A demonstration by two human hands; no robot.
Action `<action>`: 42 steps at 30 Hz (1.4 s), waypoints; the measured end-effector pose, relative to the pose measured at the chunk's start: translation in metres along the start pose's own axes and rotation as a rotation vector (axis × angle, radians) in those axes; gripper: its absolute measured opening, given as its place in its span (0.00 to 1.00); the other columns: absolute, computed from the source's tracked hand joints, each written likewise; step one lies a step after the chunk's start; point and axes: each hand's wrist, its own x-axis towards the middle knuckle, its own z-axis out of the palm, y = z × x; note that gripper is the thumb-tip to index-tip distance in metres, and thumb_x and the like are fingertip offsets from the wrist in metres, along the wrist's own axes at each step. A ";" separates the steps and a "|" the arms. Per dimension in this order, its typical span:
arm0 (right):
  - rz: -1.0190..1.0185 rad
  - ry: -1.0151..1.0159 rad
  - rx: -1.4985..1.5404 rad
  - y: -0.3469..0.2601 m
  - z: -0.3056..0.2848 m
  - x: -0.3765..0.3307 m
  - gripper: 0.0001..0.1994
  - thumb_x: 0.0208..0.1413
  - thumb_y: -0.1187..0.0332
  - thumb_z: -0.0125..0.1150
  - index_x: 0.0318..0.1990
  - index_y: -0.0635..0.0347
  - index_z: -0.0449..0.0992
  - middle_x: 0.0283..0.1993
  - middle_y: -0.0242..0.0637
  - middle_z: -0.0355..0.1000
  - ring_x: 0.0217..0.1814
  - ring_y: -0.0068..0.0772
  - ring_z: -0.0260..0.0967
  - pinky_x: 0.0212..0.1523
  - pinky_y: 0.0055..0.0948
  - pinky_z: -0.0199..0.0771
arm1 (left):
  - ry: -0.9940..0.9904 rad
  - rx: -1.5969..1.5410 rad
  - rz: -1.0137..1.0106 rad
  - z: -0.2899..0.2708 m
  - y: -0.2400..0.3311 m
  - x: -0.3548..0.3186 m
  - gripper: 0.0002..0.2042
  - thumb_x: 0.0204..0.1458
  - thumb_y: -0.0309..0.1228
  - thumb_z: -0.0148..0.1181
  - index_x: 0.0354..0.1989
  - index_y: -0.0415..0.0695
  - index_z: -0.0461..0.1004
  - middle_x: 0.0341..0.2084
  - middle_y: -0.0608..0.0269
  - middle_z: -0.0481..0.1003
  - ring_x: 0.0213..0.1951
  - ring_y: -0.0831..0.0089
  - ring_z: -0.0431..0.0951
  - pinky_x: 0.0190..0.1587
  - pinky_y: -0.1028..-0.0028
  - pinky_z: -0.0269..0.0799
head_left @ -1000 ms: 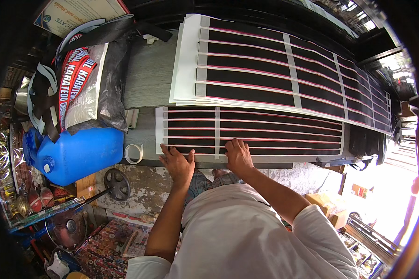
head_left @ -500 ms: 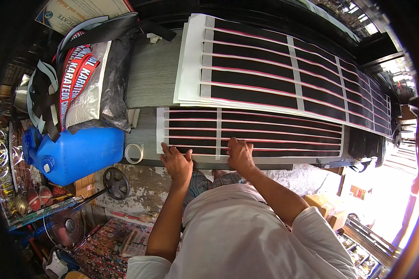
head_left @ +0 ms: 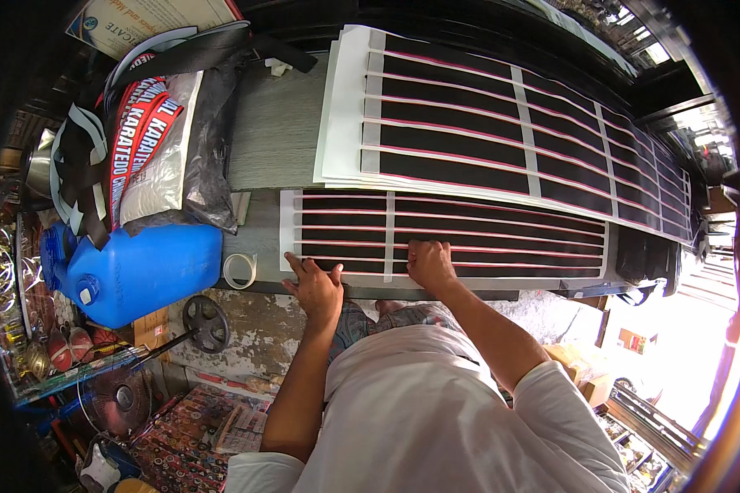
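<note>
A grey wood-grain tabletop (head_left: 275, 135) runs across a crowded workshop, with clutter on the floor below its near edge. On that near edge lies a long white sheet printed with black strips edged in pink (head_left: 469, 234); its long axis runs left to right along the table, the strips pointing the same way. The left hand (head_left: 316, 287) lies flat with fingers spread on the sheet's near left corner, gripping nothing. The right hand (head_left: 429, 263) presses on the sheet's near edge just to the right, fingers bent, pinching nothing that shows. Beyond lies a stack of larger sheets of the same striped kind (head_left: 501, 123). A roll of pale tape (head_left: 239, 270) sits just left of the sheet, beside a blue plastic jerrycan (head_left: 140, 275).
</note>
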 end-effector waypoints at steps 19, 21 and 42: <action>-0.050 -0.069 -0.075 -0.004 -0.006 -0.003 0.06 0.48 0.72 0.71 0.34 0.50 0.80 0.32 0.33 0.81 0.45 0.46 0.80 0.53 0.52 0.68 | -0.024 -0.005 -0.030 -0.003 0.000 0.001 0.31 0.65 0.51 0.67 0.59 0.31 0.71 0.77 0.26 0.55 0.75 0.35 0.64 0.68 0.23 0.62; -0.088 -0.046 -0.071 -0.004 -0.007 -0.006 0.07 0.48 0.73 0.71 0.34 0.51 0.80 0.33 0.33 0.80 0.45 0.45 0.78 0.53 0.52 0.68 | 0.045 0.009 -0.013 0.007 -0.009 0.003 0.30 0.66 0.51 0.65 0.58 0.31 0.73 0.76 0.27 0.57 0.74 0.36 0.66 0.67 0.24 0.63; -0.377 0.107 0.289 -0.016 0.003 -0.049 0.28 0.38 0.78 0.80 0.51 0.64 0.77 0.56 0.43 0.70 0.60 0.55 0.70 0.63 0.48 0.79 | 0.122 0.102 0.065 0.011 -0.006 0.005 0.36 0.67 0.57 0.61 0.59 0.27 0.73 0.74 0.28 0.61 0.66 0.41 0.76 0.67 0.34 0.66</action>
